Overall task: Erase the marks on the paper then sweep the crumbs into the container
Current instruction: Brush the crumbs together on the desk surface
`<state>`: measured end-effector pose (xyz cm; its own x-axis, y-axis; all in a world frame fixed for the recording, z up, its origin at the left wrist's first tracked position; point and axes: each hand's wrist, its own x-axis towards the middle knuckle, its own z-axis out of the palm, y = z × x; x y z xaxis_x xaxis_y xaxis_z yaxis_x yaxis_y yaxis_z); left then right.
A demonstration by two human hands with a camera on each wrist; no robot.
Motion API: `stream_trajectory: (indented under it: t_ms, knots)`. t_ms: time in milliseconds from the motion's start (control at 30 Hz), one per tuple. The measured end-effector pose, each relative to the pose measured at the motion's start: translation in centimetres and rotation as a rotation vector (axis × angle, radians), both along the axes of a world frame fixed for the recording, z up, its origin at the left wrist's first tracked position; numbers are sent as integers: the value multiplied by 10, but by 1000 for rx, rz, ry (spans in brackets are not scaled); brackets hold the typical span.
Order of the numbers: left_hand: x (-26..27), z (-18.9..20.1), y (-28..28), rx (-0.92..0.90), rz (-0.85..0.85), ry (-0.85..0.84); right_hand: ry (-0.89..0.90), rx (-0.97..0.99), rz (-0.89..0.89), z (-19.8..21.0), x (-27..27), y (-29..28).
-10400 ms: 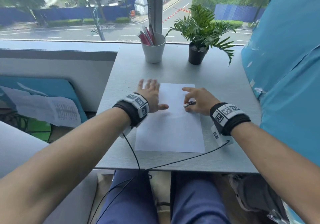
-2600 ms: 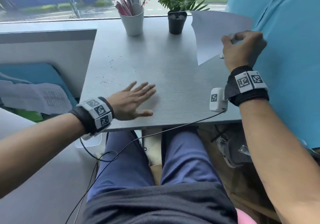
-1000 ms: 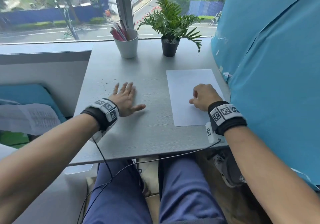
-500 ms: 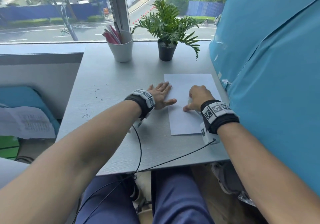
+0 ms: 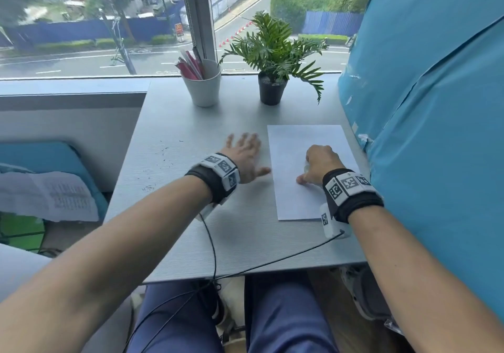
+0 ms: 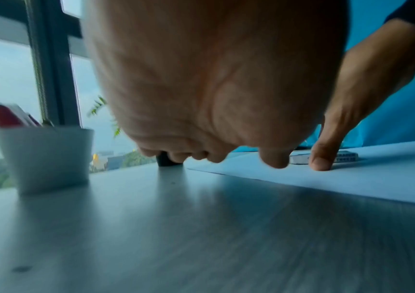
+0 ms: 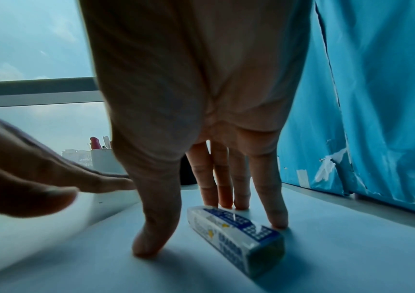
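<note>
The white paper [image 5: 308, 189] lies on the right side of the grey table [image 5: 218, 238]. My right hand [image 5: 317, 163] arches over it, with thumb [image 7: 151, 234] and fingertips [image 7: 276, 218] standing on the sheet. A white eraser in a blue printed sleeve [image 7: 236, 232] lies on the paper under that palm, and only the middle fingertips touch its far end. My left hand [image 5: 244, 152] lies flat on the table with fingers spread, just left of the paper, its thumb at the sheet's edge. Dark crumbs [image 5: 163, 157] are scattered on the table's left part. No container for crumbs shows.
A white cup of pens [image 5: 203, 86] and a potted plant [image 5: 272, 88] stand at the back by the window. Blue sheeting [image 5: 436, 134] walls the table's right edge. Papers on a blue cushion [image 5: 46, 191] lie below the table's left side.
The paper, held up earlier by my right hand, now lies on the table's right side. In the last second my left hand slid right, from near the crumbs to the paper's edge.
</note>
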<state>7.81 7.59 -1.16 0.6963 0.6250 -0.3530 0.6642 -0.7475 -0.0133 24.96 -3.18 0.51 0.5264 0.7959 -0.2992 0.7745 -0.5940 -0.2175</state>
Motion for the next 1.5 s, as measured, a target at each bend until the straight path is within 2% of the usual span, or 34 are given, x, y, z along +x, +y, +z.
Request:
stream_trajectory:
  t_ms: [100,200,300,500,633,767,867,933,1033,1167,1233,1300,1433,1500]
  knots:
    - [33,-12,-13,-170,-145,-34,-18,-2,1,-2,2,0]
    - [25,-23,-2,-239,-48,-72,-22,-5,15,-1,3,1]
    - [-17,-23,20,-217,69,-51,-25,-25,19,0,4,2]
    - [-103,-4,48,-43,285,136,-35,-51,56,2,3,2]
    - [-116,10,74,-26,320,32,-94,-117,103,7,0,5]
    - [-113,15,115,-107,271,-100,-173,-214,161,28,-9,18]
    - [-103,15,141,-174,187,-82,-264,-46,244,45,-26,51]
    - [-97,12,154,-198,169,-48,-216,19,379,45,-43,84]
    - [-96,1,161,-203,111,16,-108,-27,574,29,-73,132]
    - [-128,-8,141,-229,-91,32,-86,-159,551,-11,-84,184]
    - [-152,-4,128,-265,-188,30,-104,-229,528,-25,-88,191]
    - [-177,3,119,-296,-229,-28,-98,-264,592,-31,-106,184]
    - [-218,12,115,-245,-148,-243,5,-284,909,-25,-148,157]
    - [-235,13,113,-199,-92,-308,88,-248,1018,-14,-152,156]
